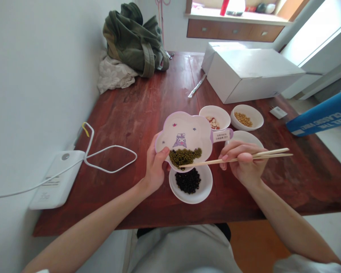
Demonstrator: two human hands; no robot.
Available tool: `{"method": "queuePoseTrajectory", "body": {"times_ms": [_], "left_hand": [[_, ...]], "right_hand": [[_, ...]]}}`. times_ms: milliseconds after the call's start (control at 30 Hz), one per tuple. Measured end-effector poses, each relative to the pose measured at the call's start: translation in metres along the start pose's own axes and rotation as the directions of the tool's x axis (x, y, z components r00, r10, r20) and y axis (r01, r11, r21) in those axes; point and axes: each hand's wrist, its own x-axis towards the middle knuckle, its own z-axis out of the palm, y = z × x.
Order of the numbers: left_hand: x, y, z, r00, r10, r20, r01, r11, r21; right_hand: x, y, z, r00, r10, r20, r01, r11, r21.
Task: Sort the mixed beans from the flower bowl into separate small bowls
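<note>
My left hand (157, 163) grips the near left rim of a white, purple-edged, flower-shaped bowl (184, 125) with a cartoon owl inside. The bowl tilts toward me, and green mung beans (183, 157) have gathered along its lower edge. In my right hand (246, 161) is a pair of chopsticks (210, 162); their tips reach into the beans. Below the bowl's near edge, a white dish (206, 189) of black beans (188, 182) rests on the table, partly covered by the bowl. Just behind my right hand stands another white bowl (244, 136), its contents hidden.
Farther back are white bowls of nut pieces (213, 122) and yellow beans (243, 119). A white box (252, 72), a blue box (324, 112) and a charger (278, 112) lie right. A power bank (58, 178) with its cable (113, 147) is left, a green bag (136, 41) behind.
</note>
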Motion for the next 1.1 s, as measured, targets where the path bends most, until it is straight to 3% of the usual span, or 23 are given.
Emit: {"method": "queuePoseTrajectory", "body": {"times_ms": [1100], "left_hand": [[-0.0005, 0.0003, 0.0003, 0.999, -0.054, 0.009, 0.054, 0.998, -0.028]], "right_hand": [[0.0037, -0.0025, 0.0004, 0.999, 0.026, 0.03, -0.025, 1.0, -0.009]]}}
